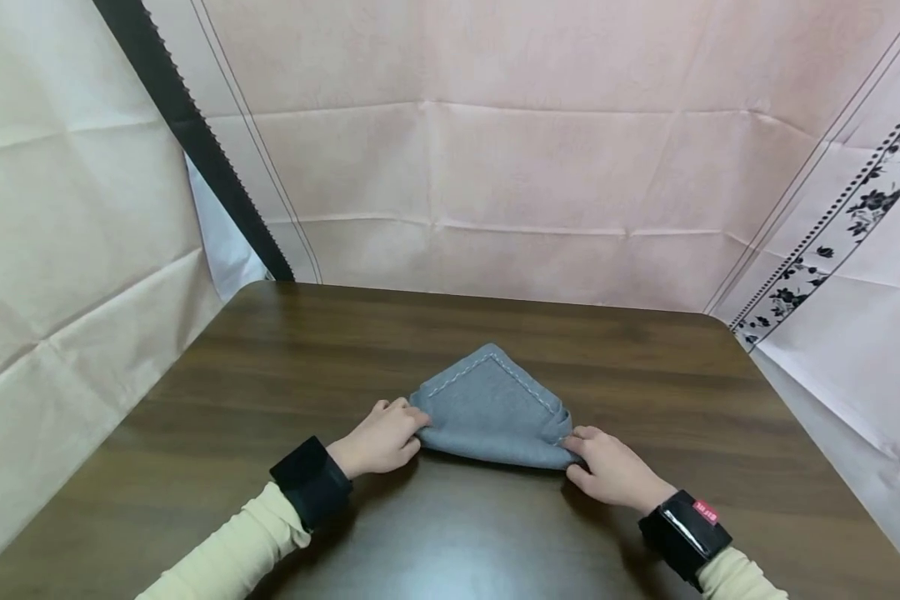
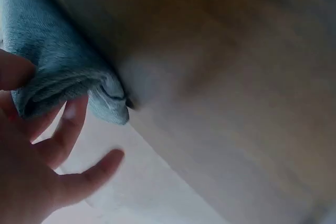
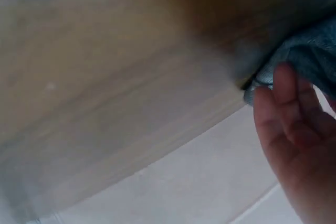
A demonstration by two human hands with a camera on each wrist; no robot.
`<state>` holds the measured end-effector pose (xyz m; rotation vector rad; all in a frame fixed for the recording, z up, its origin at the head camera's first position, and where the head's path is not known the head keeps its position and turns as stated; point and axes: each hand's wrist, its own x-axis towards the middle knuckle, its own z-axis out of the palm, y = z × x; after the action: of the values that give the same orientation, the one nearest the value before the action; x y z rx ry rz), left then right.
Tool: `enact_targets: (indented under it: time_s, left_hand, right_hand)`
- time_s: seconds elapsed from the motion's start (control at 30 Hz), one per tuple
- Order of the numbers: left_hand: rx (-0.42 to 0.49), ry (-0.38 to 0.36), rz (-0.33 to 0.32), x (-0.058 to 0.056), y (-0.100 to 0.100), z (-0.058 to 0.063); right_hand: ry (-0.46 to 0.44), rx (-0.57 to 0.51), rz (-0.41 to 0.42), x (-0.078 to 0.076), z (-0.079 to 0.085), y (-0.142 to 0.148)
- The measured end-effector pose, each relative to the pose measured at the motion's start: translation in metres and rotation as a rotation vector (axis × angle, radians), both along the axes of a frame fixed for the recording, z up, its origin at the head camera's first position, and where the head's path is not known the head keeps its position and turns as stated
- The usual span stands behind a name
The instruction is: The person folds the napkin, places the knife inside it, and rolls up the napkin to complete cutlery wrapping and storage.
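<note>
A folded blue-grey cloth [image 1: 487, 408] lies on the brown table, its stitched point aimed at the far side and its long folded edge toward me. My left hand [image 1: 381, 437] grips the left end of that fold, fingers and thumb on either side of it. In the left wrist view, layered folds of the cloth [image 2: 58, 72] show between the fingers [image 2: 71, 129]. At the opposite end, my right hand [image 1: 617, 468] holds the right corner with fingertips and thumb. The right wrist view shows fingers [image 3: 286, 93] against the cloth [image 3: 315, 51]; the thumb is hidden there.
The wooden table [image 1: 270, 358] has rounded far corners. Behind it hangs a creased pale sheet [image 1: 532, 167], with a black strip [image 1: 195, 142] at left and a floral border [image 1: 862, 208] at right. Each wrist wears a black band [image 1: 312, 482].
</note>
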<state>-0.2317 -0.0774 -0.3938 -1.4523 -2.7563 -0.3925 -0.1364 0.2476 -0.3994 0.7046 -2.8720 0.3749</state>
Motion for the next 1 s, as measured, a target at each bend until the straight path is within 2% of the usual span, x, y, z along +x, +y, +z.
enact_targets:
  time_s: [0.07,0.2,0.3,0.4,0.47,0.67,0.9,1.0]
  left_hand:
    - [0.022,-0.077,0.009,-0.004,-0.003,0.000]
    - [0.076,-0.174,0.008,-0.013,-0.006,0.000]
    - [0.130,-0.265,0.006,-0.021,-0.007,0.002]
    - [0.178,-0.332,0.017,-0.027,-0.006,0.002]
    - [0.213,-0.326,0.028,-0.031,-0.006,0.002]
    - [0.237,-0.214,0.112,-0.037,0.000,0.001]
    - [0.116,-0.113,0.269,-0.042,0.012,0.000]
    - [0.082,-0.049,0.297,-0.041,0.016,0.002]
  right_hand:
    - [-0.085,-0.063,-0.003,-0.001,0.002,0.004]
    - [-0.232,-0.223,-0.004,-0.006,0.005,0.010]
    - [-0.272,-0.308,-0.023,-0.011,0.007,0.013]
    - [-0.271,-0.334,-0.065,-0.016,0.009,0.013]
    - [-0.270,-0.340,-0.109,-0.019,0.010,0.012]
    - [-0.263,-0.303,-0.229,-0.027,0.013,0.004]
    - [-0.206,-0.142,-0.402,-0.036,0.010,-0.004]
    - [-0.160,-0.086,-0.434,-0.039,0.008,-0.004]
